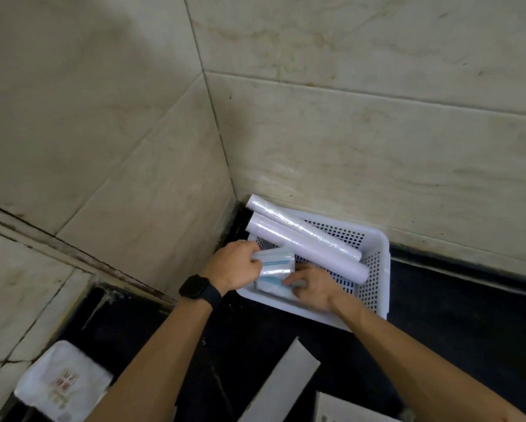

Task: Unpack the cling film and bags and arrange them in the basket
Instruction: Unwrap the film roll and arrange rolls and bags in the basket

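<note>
A white perforated plastic basket (374, 269) sits on a dark counter in the corner of tiled walls. Two cling film rolls (304, 245) lie slanted across it, their far ends sticking out over the rim. My left hand (234, 266), with a black watch on the wrist, grips a small pack of clear bags with a blue zip line (275, 259) at the basket's left end. My right hand (312, 287) presses on a second bag pack with blue print (270, 284) lying low in the basket's near corner.
Grey cardboard flaps (283, 388) of an opened box lie at the bottom centre, with another white piece (347, 409) beside them. A white plastic wrapper with printing (63, 382) rests at the bottom left. Beige tiled walls close in behind and left of the basket.
</note>
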A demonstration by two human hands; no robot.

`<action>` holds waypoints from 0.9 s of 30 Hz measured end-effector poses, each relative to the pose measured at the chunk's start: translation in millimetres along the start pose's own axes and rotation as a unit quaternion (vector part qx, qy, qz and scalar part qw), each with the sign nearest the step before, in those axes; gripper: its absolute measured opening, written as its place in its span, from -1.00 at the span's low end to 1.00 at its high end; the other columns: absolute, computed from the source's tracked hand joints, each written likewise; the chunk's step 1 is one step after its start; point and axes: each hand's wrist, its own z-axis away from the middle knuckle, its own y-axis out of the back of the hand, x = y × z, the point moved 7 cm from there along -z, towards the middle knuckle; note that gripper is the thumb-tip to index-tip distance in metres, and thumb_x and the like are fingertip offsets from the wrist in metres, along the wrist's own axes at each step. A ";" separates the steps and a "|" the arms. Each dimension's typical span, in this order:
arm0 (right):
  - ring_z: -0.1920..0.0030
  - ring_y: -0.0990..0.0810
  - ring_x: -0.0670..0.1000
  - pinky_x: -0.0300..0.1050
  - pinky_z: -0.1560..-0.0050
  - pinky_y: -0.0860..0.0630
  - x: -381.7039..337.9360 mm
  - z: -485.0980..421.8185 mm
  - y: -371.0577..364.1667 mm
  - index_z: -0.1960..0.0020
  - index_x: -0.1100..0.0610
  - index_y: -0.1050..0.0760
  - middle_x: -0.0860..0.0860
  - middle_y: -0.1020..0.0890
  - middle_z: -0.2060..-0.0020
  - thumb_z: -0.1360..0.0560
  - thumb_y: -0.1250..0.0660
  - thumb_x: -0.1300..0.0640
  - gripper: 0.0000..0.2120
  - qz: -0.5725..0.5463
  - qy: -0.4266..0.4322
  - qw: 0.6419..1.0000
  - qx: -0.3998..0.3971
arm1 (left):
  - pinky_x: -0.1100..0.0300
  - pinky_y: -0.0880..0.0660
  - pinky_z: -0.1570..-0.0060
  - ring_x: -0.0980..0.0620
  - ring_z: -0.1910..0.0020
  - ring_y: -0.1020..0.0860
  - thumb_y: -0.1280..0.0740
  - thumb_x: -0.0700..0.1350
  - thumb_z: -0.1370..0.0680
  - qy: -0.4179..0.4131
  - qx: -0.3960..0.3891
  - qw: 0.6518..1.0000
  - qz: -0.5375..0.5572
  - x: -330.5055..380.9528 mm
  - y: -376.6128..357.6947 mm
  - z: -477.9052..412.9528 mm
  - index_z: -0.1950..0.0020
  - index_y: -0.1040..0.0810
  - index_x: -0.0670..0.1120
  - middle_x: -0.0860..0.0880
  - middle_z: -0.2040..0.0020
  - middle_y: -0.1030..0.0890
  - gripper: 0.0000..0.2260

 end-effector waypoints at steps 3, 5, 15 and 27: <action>-0.32 -0.51 0.05 -0.23 -0.41 -0.29 10.1 31.4 21.4 -0.14 0.10 -0.69 0.03 -0.58 -0.30 -0.54 -0.33 0.25 -0.75 -0.055 -0.001 0.995 0.080 | 0.14 -0.41 0.37 -0.01 0.25 -0.52 -0.20 -0.12 -0.50 -0.003 -0.032 0.999 -0.032 8.8 -6.7 -9.4 0.17 -0.44 -0.02 0.04 0.23 -0.52 -0.93; -0.29 -0.52 0.05 -0.24 -0.35 -0.32 23.3 64.1 37.3 -0.15 0.08 -0.67 0.01 -0.58 -0.27 -0.53 -0.37 0.23 -0.76 -0.033 -0.011 0.987 0.157 | 0.16 -0.44 0.30 -0.02 0.18 -0.54 -0.20 -0.10 -0.52 -0.011 -0.069 0.996 -0.050 16.7 -16.3 -15.5 0.07 -0.43 0.07 0.04 0.15 -0.54 -0.93; -0.59 0.00 0.18 0.11 -0.55 -0.07 109.3 150.4 19.3 -0.61 0.24 -0.03 0.19 -0.08 -0.60 -0.61 -0.28 -0.06 -0.26 -0.092 -0.222 0.928 0.286 | 0.11 -0.54 0.05 -0.03 0.07 -0.54 -0.20 -0.13 -0.48 -0.012 -0.163 0.981 -0.100 39.2 -87.2 -32.9 -0.01 -0.52 0.14 -0.01 -0.05 -0.60 -0.79; -0.13 -0.56 -0.20 -0.33 0.06 -0.50 106.1 143.7 -2.2 -0.50 -0.33 0.00 -0.31 -0.49 -0.16 -0.65 -0.06 -0.16 -0.54 -0.286 -0.182 0.890 0.304 | 0.04 -0.33 -0.34 -0.07 -0.32 -0.42 -0.24 -0.14 -0.47 -0.068 -0.153 0.962 -0.214 38.1 -105.4 -39.2 -0.47 -0.36 0.14 0.02 -0.40 -0.47 -0.44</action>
